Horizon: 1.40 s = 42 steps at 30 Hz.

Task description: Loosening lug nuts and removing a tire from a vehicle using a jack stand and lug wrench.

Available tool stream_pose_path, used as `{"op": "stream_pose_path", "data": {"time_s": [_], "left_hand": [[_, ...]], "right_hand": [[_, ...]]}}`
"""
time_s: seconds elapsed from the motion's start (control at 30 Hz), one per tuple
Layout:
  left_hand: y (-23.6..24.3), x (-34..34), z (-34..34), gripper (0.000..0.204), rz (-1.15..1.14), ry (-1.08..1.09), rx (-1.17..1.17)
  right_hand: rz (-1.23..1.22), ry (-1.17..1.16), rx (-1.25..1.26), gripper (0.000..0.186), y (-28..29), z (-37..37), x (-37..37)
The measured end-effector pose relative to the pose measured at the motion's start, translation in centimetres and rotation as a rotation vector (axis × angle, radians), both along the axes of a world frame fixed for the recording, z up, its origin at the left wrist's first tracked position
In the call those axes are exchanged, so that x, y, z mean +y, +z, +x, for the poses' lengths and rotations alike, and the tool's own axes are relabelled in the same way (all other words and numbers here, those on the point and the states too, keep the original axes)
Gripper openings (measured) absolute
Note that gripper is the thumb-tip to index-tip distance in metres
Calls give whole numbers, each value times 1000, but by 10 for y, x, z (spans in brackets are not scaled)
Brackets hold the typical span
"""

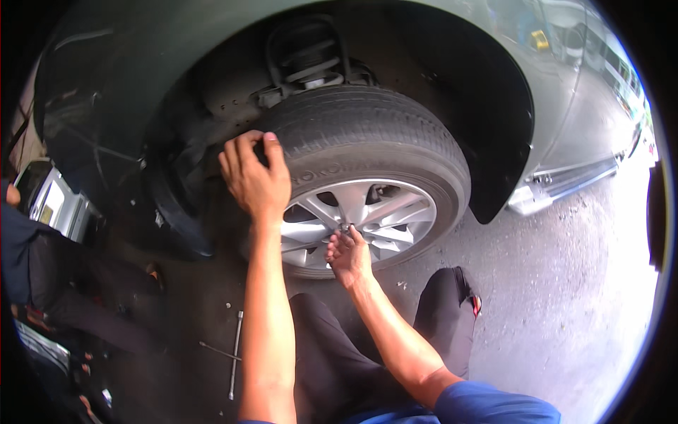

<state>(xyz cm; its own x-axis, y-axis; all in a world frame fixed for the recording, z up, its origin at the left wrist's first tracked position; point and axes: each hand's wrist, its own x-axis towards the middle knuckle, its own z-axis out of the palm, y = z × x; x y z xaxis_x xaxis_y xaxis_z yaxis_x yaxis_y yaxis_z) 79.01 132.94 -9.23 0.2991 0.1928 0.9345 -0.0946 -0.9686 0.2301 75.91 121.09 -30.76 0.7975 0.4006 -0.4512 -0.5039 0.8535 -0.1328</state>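
Observation:
A car wheel with a black tyre (381, 120) and a silver multi-spoke rim (357, 201) sits in the wheel arch in front of me. My left hand (256, 173) rests against the tyre's upper left side, fingers apart and slightly bent, with no object in it. At the middle of the rim, my right hand (349, 256) has its thumb and fingers drawn together by the hub. Whatever is between those fingertips is too small and covered to make out. Above the tyre, a coil spring (311, 60) shows inside the arch.
A cross-shaped lug wrench (236, 353) lies on the floor left of my legs. The grey-green car body (558, 106) curves around the arch. Another person's dark-clothed legs (78, 283) are at the left, near a silver case-like object (60, 201).

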Motion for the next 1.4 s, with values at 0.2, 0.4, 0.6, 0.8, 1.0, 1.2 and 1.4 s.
{"op": "stream_pose_path", "data": {"time_s": [0.2, 0.4, 0.6, 0.8, 1.0, 1.2, 1.4], "left_hand": [[-5, -1, 4, 24, -1, -32, -15], [-4, -4, 7, 28, -6, -17, -16], [-5, -1, 5, 30, -11, -1, 16], [-5, 4, 4, 31, -18, 18, 47], [-7, -1, 6, 28, -9, -11, 7], [-7, 1, 7, 29, -6, 7, 13], [-7, 2, 7, 29, -5, 7, 4]], "right_hand": [[-262, -156, -23, 39, -3, -4, 4], [-34, -53, -11, 38, -8, 0, -2], [244, 33, -54, 38, -13, 2, -4], [-70, -84, 4, 36, 4, -4, 2], [-204, -124, -39, 34, 4, -3, 0], [131, 82, 4, 36, -4, 2, -10], [-256, -155, -7, 36, 2, -2, 2]]}}
